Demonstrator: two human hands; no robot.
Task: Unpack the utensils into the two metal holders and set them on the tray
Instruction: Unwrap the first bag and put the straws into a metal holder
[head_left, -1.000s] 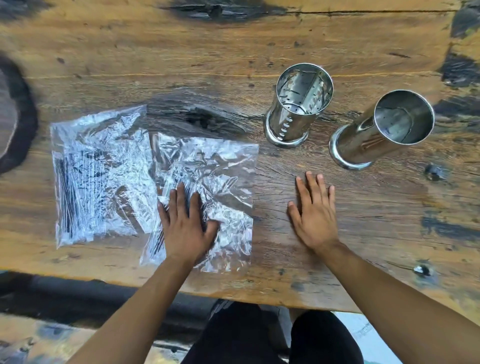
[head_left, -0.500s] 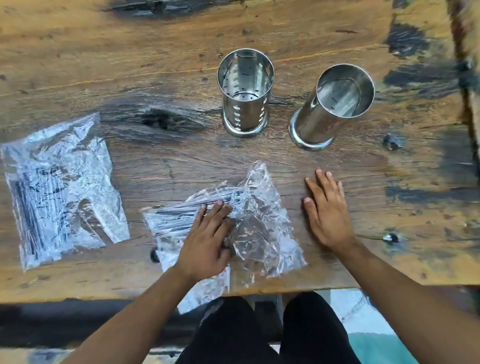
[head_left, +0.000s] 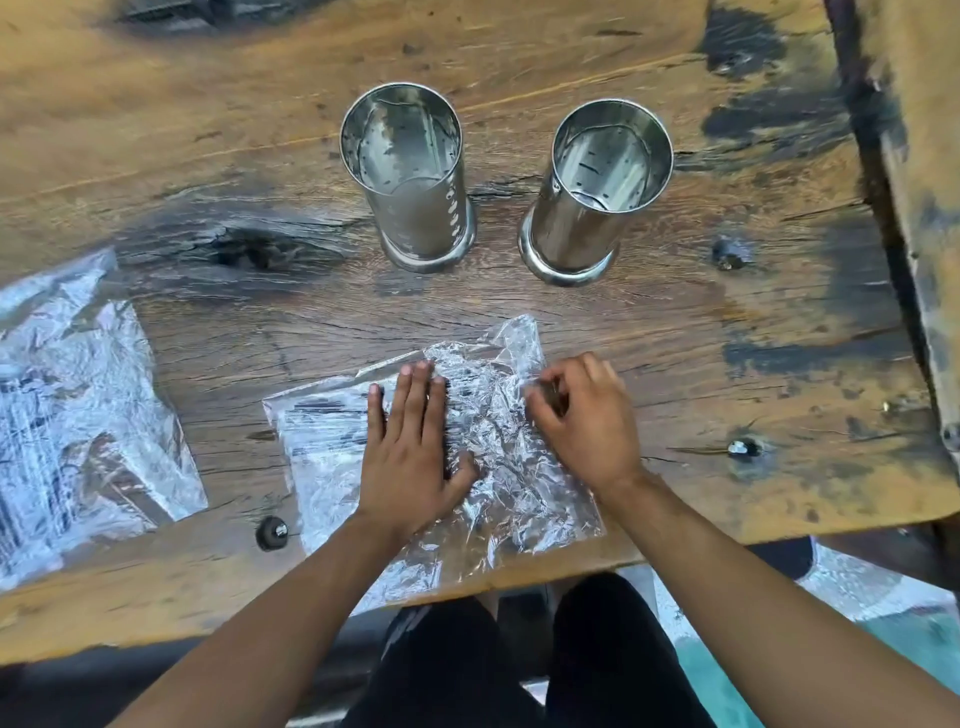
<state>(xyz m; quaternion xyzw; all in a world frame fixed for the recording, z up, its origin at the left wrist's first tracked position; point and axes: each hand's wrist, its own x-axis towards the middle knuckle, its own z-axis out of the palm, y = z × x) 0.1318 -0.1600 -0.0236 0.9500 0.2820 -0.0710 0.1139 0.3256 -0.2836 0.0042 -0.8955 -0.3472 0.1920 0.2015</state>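
Note:
Two empty metal holders stand upright on the wooden table, the left holder (head_left: 415, 182) and the right holder (head_left: 587, 197) side by side. A clear plastic bag of dark utensils (head_left: 498, 483) lies at the table's near edge. My left hand (head_left: 410, 452) presses flat on the bag's left half, fingers straight. My right hand (head_left: 582, 415) has its fingers curled and pinches the crinkled plastic at the bag's right top part. A second clear bag of dark utensils (head_left: 78, 415) lies at the far left. No tray is in view.
The wooden table (head_left: 260, 130) has dark stains, a knot hole and metal bolt heads (head_left: 743, 447). A raised wooden edge (head_left: 914, 182) runs along the right side. My knees in dark trousers show below the near table edge.
My left hand slid the nearer bag right, in front of the holders. My right hand left the bare table and took hold of the bag's plastic. The view shifted left-to-right.

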